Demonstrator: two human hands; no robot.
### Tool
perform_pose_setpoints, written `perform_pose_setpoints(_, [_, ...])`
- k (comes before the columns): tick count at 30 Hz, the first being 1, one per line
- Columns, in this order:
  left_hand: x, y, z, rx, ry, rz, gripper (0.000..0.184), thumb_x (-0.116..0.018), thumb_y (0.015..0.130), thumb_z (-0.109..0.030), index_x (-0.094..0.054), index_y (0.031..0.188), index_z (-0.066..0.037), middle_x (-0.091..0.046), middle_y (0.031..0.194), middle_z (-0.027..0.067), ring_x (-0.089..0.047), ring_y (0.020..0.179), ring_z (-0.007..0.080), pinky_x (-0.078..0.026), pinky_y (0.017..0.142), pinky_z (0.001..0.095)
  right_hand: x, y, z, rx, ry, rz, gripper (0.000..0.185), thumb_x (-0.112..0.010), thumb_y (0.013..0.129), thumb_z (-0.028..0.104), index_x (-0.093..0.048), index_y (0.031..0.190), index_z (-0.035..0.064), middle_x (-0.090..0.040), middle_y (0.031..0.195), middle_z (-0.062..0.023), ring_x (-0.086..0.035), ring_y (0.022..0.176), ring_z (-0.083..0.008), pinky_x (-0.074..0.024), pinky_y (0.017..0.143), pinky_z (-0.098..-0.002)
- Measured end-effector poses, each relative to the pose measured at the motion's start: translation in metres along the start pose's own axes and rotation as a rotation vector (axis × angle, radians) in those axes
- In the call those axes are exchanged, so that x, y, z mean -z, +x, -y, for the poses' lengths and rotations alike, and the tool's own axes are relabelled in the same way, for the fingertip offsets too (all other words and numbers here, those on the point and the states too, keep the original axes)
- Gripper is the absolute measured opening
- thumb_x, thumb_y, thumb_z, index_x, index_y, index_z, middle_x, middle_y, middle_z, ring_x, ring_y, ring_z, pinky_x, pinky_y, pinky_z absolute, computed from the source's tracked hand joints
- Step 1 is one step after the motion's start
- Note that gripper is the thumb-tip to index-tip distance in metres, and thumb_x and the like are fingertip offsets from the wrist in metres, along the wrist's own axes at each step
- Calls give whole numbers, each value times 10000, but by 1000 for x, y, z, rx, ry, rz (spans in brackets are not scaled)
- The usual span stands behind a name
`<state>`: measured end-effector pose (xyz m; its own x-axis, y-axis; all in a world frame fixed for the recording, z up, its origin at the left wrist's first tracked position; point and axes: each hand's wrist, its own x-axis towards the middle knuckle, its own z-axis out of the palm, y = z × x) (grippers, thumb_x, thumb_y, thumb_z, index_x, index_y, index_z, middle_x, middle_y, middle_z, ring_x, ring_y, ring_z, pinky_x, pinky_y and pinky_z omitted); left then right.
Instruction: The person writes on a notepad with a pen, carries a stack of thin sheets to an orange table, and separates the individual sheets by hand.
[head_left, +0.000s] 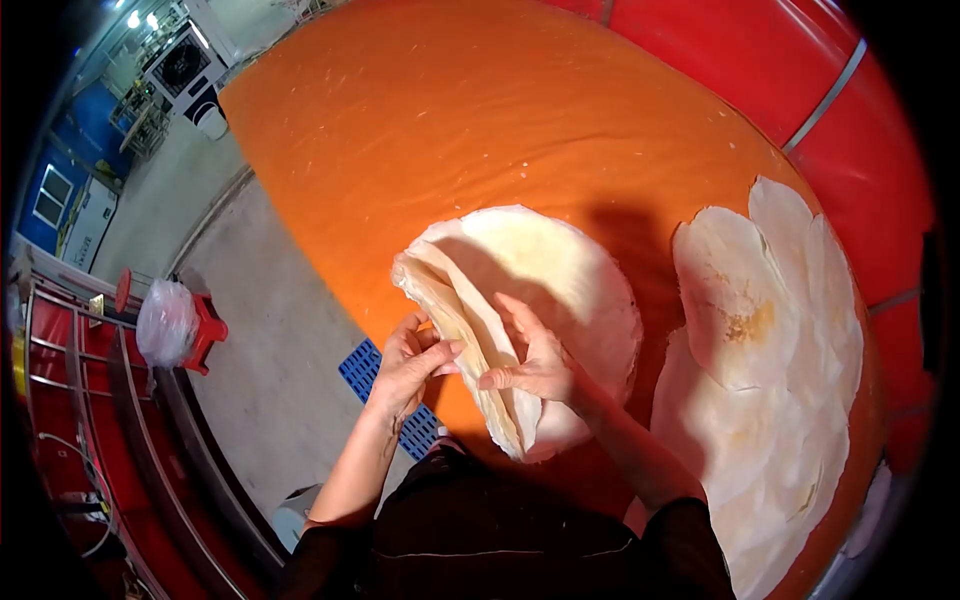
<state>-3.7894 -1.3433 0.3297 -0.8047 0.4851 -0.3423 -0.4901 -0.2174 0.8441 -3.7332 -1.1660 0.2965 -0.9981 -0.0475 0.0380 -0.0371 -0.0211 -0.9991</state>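
A round stack of thin, pale flatbread sheets (585, 285) lies on the orange cover in front of me. Its left side is lifted and folded up, so several layered edges (455, 300) show. My left hand (408, 368) pinches these edges from the left, thumb on top and fingers partly hidden behind. On the inner side of the fold, my right hand (535, 362) grips the raised sheets, its thumb pressed on them and its index finger stretched along them. How many layers each hand holds I cannot tell.
More overlapping flatbread sheets (770, 400), one with a browned patch, lie to the right. The orange cover (400, 120) stretches away to a red padded edge (740, 60). On the floor at left are a blue slatted crate (362, 368) and a red stool (207, 335) with a plastic bag.
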Motion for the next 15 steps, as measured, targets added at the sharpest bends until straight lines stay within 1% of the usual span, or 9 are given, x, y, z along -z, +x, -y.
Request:
perform_pose_setpoints(1, [3,0,2,1,-11,-2,507,-645,735,-44,-377,1162,5,-590,914,104,-601,772,149,-510,626,228,-1,-2,-1,-67,77,-2,1055,-794,555,405,-201,1298,-53,-431,1218,-199,-398,1160,-273,-319,958,-360])
perform_pose_setpoints(4, [5,-3,1,-2,9,-19,500,-651,738,-56,-380,1155,1,-590,928,106,-600,787,152,-510,650,241,-2,-1,-5,-70,26,-6,1028,-802,549,385,-236,1283,-59,-443,1208,-190,-412,1147,-263,-332,949,-355])
perform_pose_setpoints(7, [9,-6,4,-19,37,-26,495,-655,741,-70,-384,1150,-3,-590,942,106,-599,799,154,-510,674,251,-5,-4,-2,-144,-43,17,1003,-813,541,346,-261,1274,-60,-453,1199,-186,-427,1131,-257,-354,930,-344])
perform_pose_setpoints(10, [10,-7,5,-27,-11,-15,490,-655,737,-61,-390,1145,-4,-589,952,105,-598,813,154,-510,685,258,-11,-6,0,-79,63,41,906,-798,573,273,-300,1259,-46,-479,1173,-174,-465,1092,-235,-383,899,-330])
perform_pose_setpoints(13, [12,-9,5,-23,-74,-1,488,-650,727,-37,-396,1141,-4,-589,954,108,-597,826,154,-509,697,261,-11,-5,3,-3,26,72,726,-717,661,177,-334,1243,-26,-542,1082,-191,-546,990,-233,-431,833,-317])
perform_pose_setpoints(15, [13,-10,4,-15,-105,-4,497,-647,713,-10,-397,1143,-2,-585,962,110,-593,846,159,-503,719,268,-16,-8,-5,-51,-64,-54,600,-639,700,139,-368,1215,-7,-582,958,-200,-591,873,-262,-462,759,-341])
